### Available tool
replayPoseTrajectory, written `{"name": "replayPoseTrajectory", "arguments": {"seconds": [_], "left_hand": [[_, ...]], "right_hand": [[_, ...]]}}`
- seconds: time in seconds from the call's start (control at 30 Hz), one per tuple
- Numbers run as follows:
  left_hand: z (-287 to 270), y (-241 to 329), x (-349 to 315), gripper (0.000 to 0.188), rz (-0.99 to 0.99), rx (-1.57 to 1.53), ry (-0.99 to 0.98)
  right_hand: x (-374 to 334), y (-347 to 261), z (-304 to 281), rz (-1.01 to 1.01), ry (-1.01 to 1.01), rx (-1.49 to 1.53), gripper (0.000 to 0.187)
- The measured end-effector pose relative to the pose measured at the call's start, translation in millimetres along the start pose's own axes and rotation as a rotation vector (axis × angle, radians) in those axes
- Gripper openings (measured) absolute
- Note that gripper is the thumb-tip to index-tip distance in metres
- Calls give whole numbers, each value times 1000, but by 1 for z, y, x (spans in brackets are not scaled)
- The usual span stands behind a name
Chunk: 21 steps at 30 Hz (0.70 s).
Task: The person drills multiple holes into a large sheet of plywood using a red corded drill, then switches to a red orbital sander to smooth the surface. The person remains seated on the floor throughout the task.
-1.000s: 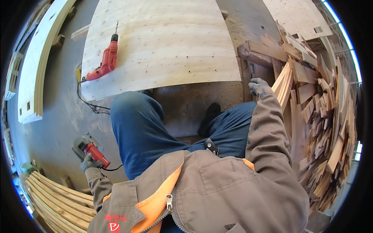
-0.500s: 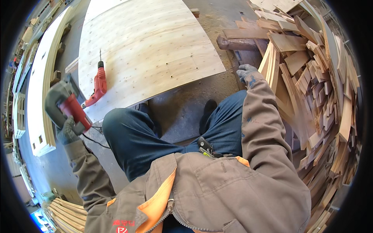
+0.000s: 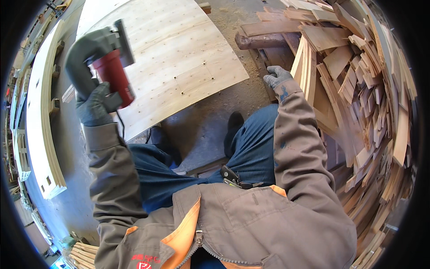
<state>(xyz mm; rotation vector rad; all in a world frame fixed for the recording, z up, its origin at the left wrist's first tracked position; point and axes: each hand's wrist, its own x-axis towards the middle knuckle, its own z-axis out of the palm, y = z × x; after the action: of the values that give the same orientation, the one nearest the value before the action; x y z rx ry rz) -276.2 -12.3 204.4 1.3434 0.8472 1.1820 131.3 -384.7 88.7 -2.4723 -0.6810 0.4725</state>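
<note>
The only print that shows plainly stands on the jacket point(image 3: 237, 210): to the left of the zipper pull point(image 3: 199, 236) and lower than it, past the orange lining point(image 3: 180, 231), runs a short row of red lettering point(image 3: 145, 258), small and slightly blurred, its characters not clearly legible. Directly below the row, also left of the zipper pull, sits a rounded red emblem point(image 3: 144, 266) with a pale, letter-like figure inside, its lower part cut off by the view's edge. On the power tool point(image 3: 112, 74), well above and left of the zipper pull, blur leaves no label readable.
</note>
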Motion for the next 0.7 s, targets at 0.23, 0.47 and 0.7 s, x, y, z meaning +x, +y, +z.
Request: {"name": "replayPoseTrajectory", "arguments": {"seconds": [0.23,0.47,0.7], "left_hand": [[81,-42,-62,31,-335,-87,-146],[135,-65,-98,45,-649,-44,-290],[155,-53,-134,47,-547,-6,-515]], "right_hand": [[-16,-58,4,-113,18,177,55],[-61,-125,17,-156,-179,338,59],[-71,-117,54,-149,-377,732,62]]}}
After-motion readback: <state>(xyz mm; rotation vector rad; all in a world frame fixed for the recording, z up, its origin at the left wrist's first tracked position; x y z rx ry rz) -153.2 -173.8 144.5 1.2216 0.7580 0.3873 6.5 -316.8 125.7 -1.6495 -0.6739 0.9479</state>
